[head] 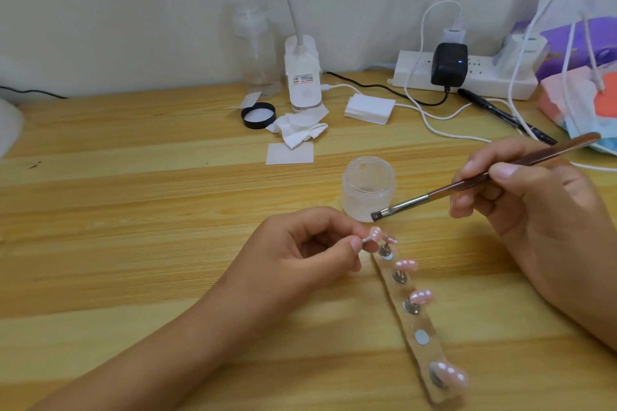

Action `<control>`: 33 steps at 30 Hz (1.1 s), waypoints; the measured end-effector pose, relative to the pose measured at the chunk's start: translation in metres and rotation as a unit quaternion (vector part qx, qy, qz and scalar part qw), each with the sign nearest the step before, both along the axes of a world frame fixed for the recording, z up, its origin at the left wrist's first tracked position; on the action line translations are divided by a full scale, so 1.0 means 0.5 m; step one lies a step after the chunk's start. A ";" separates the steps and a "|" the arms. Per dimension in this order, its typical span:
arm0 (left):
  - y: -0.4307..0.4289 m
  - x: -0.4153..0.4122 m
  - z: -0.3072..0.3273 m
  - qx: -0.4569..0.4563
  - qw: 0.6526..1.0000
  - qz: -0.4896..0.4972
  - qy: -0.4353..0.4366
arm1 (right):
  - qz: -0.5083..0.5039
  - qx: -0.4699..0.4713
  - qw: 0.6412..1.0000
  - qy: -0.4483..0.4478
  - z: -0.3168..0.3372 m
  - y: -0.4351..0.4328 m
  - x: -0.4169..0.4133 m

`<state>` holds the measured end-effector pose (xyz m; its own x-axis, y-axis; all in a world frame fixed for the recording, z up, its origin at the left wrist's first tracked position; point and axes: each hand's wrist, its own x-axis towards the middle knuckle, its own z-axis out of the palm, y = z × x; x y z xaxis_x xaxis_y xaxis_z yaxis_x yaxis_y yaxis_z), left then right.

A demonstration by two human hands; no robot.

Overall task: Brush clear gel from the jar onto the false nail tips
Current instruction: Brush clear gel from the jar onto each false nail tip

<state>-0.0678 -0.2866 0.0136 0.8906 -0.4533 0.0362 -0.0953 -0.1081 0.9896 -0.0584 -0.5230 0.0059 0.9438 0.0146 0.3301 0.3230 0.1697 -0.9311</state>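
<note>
Left grip [300,245]: bare, with short rounded fingernails.
Right grip [541,207]: bare, thumbnail short and trimmed.
Left forearm [173,337]: bare to the frame's edge.
Right forearm [577,307]: bare likewise.

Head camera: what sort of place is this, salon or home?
Probably a home desk used for nail craft: a wooden tabletop with a loaded power strip, and false nail tips on a holder strip beside the gel jar.

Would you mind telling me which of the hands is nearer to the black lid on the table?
Left. The left hand lies in front of the black lid, slightly right; the right hand is far off to its right.
</note>
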 end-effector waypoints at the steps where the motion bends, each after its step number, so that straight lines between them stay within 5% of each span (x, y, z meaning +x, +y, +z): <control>1: 0.000 0.000 0.001 0.001 1.000 0.001 0.001 | 0.001 0.010 1.000 0.001 0.001 -0.002 0.001; 21: 0.003 0.000 -0.004 0.001 1.000 -0.005 -0.003 | 0.014 -0.007 0.999 0.046 0.000 0.004 0.002; 33: 0.003 0.004 -0.005 -0.055 0.998 0.021 0.003 | -0.034 0.081 0.991 0.101 0.010 0.002 0.009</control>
<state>-0.0659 -0.2853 0.0112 0.9092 -0.4088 0.0785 -0.0873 -0.0029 0.9962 -0.0538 -0.5218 0.0110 0.9877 -0.0896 0.1280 0.1496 0.3057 -0.9403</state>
